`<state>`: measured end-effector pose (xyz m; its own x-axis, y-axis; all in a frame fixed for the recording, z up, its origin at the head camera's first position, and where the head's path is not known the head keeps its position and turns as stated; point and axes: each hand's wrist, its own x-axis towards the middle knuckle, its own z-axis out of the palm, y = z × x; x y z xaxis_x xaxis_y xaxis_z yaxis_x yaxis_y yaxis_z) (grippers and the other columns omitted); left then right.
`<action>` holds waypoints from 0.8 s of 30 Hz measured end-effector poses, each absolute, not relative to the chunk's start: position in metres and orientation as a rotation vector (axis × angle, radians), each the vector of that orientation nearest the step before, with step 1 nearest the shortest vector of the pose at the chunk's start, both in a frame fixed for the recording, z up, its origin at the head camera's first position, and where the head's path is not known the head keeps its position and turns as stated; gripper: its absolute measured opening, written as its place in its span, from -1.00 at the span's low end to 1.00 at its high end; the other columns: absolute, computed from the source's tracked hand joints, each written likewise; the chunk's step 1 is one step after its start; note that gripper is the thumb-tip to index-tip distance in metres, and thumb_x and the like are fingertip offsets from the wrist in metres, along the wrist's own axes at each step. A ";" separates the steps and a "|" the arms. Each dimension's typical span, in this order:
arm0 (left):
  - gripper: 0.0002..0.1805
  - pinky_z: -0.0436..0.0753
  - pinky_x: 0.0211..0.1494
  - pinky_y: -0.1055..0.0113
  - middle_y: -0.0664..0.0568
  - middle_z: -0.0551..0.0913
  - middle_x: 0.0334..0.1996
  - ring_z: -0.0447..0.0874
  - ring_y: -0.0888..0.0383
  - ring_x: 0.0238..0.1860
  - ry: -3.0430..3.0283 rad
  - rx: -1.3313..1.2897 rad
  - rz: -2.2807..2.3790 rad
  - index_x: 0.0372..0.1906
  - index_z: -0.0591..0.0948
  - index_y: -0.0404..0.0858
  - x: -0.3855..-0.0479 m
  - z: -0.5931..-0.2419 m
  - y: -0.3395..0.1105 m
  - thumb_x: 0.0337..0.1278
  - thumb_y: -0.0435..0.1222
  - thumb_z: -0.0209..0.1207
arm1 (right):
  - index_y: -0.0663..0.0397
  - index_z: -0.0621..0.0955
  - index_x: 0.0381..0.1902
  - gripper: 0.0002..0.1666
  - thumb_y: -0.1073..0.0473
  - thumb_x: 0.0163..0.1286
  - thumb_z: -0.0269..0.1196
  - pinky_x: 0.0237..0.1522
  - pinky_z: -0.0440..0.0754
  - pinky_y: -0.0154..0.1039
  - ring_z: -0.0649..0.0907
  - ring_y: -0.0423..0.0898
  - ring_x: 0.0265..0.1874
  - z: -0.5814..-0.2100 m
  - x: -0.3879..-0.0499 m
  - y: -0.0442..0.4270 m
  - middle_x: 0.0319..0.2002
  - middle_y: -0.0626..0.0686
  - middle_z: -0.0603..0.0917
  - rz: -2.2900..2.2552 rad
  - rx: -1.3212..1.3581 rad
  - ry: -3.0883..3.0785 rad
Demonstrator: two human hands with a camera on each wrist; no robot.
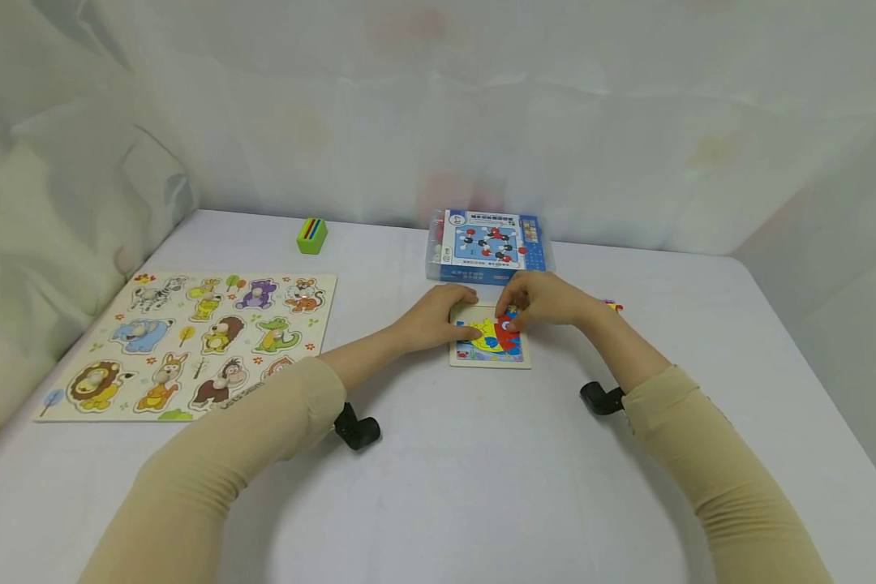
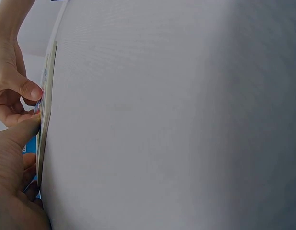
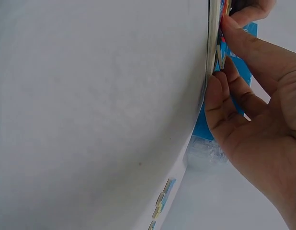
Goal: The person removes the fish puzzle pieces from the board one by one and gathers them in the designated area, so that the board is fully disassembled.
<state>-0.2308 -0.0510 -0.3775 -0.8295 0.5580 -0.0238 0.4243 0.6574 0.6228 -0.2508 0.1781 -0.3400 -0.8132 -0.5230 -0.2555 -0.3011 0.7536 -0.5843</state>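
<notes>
A small wooden jigsaw board with a yellow, red and blue fish picture lies flat near the table's middle. My left hand holds its left side, thumb on the picture and the other fingers by the far left edge. Over the right part is my right hand, pinching a puzzle piece between thumb and fingers. In the right wrist view this piece looks tilted against the board. The left wrist view shows both thumbs close together at the picture. Fingers hide part of the fish.
Behind the board stands a blue-and-white molecule kit box. A large animal peg puzzle lies at left, with a green striped block beyond it. Loose puzzle pieces lie to the right, mostly hidden by the right arm in the head view.
</notes>
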 end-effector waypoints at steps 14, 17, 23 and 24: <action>-0.37 0.24 0.60 0.06 -0.07 0.47 0.37 0.30 -0.05 0.46 2.671 0.804 0.910 0.26 0.49 -0.28 -0.232 -0.379 -0.051 0.16 -0.05 0.31 | -0.05 0.60 0.03 -0.50 0.25 0.12 0.48 0.12 0.63 -0.08 0.56 0.02 0.00 -0.338 -0.247 0.176 -0.07 0.06 0.63 -0.781 -0.649 2.563; -0.37 0.24 0.60 0.06 -0.07 0.47 0.37 0.30 -0.04 0.46 2.672 0.802 0.912 0.26 0.49 -0.28 -0.232 -0.379 -0.051 0.16 -0.05 0.31 | -0.04 0.59 0.06 -0.48 0.25 0.12 0.48 0.07 0.63 -0.12 0.55 0.01 -0.02 -0.337 -0.247 0.176 -0.07 0.06 0.61 -0.772 -0.654 2.574; -0.37 0.24 0.60 0.07 -0.07 0.47 0.37 0.30 -0.04 0.46 2.668 0.805 0.918 0.26 0.50 -0.28 -0.232 -0.379 -0.051 0.15 -0.06 0.32 | -0.06 0.64 -0.02 -0.57 0.24 0.13 0.47 0.00 0.65 -0.17 0.57 0.01 -0.06 -0.337 -0.246 0.176 -0.06 0.04 0.64 -0.789 -0.641 2.563; -0.37 0.24 0.60 0.07 -0.07 0.47 0.37 0.30 -0.04 0.46 2.668 0.806 0.918 0.26 0.49 -0.28 -0.232 -0.379 -0.051 0.15 -0.06 0.32 | -0.06 0.64 -0.03 -0.58 0.24 0.13 0.47 -0.01 0.65 -0.18 0.57 0.01 -0.07 -0.337 -0.246 0.176 -0.06 0.03 0.65 -0.793 -0.638 2.561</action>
<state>-0.2322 -0.0512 -0.3792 -0.8294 0.5584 -0.0171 0.4297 0.6573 0.6192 -0.2462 0.1763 -0.3366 -0.8230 -0.5231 -0.2216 -0.3063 0.7372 -0.6023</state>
